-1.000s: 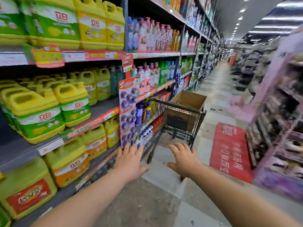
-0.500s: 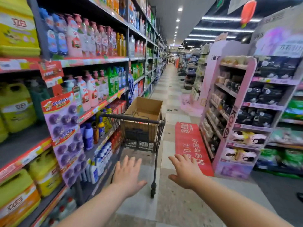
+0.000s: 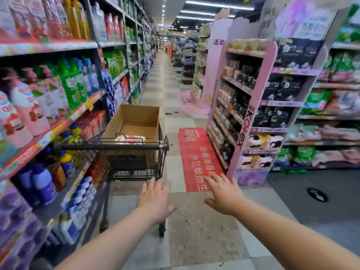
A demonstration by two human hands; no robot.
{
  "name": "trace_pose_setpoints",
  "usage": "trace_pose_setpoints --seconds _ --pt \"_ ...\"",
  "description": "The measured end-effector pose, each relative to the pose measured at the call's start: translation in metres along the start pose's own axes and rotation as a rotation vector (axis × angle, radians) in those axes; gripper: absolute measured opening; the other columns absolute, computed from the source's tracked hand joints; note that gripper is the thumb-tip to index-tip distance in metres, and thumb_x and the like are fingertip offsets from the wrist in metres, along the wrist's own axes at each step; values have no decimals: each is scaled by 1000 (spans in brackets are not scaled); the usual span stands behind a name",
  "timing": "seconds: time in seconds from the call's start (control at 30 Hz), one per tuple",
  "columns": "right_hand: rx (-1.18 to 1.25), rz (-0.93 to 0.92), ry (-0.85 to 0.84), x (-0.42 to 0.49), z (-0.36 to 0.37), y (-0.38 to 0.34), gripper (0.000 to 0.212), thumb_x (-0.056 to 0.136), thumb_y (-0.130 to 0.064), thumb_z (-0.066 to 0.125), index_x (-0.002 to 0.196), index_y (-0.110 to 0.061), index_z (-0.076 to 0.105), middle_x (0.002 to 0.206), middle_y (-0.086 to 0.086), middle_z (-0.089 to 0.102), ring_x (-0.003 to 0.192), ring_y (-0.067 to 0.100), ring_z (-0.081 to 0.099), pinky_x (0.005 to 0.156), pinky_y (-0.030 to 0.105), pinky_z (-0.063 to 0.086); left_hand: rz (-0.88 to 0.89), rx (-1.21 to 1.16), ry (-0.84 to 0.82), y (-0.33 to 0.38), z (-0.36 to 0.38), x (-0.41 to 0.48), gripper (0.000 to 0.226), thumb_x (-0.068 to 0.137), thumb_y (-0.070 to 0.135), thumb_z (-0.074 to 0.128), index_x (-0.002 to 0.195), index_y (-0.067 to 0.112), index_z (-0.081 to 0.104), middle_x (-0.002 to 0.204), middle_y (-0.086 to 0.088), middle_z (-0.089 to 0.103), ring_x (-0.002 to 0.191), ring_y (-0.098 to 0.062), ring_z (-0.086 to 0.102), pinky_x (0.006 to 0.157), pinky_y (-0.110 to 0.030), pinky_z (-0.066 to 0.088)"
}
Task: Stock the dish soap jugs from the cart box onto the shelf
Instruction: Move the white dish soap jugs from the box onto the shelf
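Just short of the cart (image 3: 120,147), 2 hands reach: left hand (image 3: 154,199) and right hand (image 3: 224,194) spread wide, holding nothing; cardboard box (image 3: 134,118) inside it.

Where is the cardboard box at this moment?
In the head view the cardboard box sits in the shopping cart, left of centre, beside the left-hand shelves. The red floor mat lies to its right.
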State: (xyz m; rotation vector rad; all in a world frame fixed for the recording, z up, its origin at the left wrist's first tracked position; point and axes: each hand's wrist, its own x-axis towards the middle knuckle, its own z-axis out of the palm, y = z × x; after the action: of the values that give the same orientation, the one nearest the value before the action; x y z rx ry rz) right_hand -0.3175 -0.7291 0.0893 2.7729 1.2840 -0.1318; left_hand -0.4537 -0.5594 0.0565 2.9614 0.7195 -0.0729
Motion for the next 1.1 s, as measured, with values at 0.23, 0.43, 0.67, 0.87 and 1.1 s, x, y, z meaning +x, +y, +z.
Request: trace_pose_setpoints --seconds 0.23,0.43,0.67,0.87,1.1 --pt "27 -22 -37 100 12 49 76 88 -51 50 150 -26 12 157 3 18 145 29 12 115 54 13 -1 34 -30 12 6 105 85 87 62 43 150 21 4 159 -5 7 147 -29 -3 118 -46 -1" --pt "18 -74 -12 200 1 121 71 88 -42 50 148 -27 16 156 2 20 143 27 15 114 53 13 -24 32 -6 45 -6 229 83 86 62 43 150 22 9 159 -4 10 147 -28 1 118 -47 2" --pt "-41 -71 -57 306 -20 202 75 90 -46 51 150 -25 11 157 5 18 146 30 10 116 55 9 -26 40 25 81 -13 351 83 86 65 41 149 21 9 156 -4 17 146 -28 6 117 -49 6" --pt "5 -166 -65 393 -23 198 76 91 -46 50 151 -28 7 159 2 13 147 28 5 116 55 6 -96 52 6 56 -14 433 82 85 63 43 148 20 13 156 -6 17 146 -30 7 117 -50 6" --pt "-12 -162 -37 523 -41 213 74 91 -49 47 151 -28 8 159 1 12 147 29 4 116 54 4 -119 6 42 13 -19 558 77 85 62 44 145 21 19 154 -5 22 144 -29 12 117 -49 10"
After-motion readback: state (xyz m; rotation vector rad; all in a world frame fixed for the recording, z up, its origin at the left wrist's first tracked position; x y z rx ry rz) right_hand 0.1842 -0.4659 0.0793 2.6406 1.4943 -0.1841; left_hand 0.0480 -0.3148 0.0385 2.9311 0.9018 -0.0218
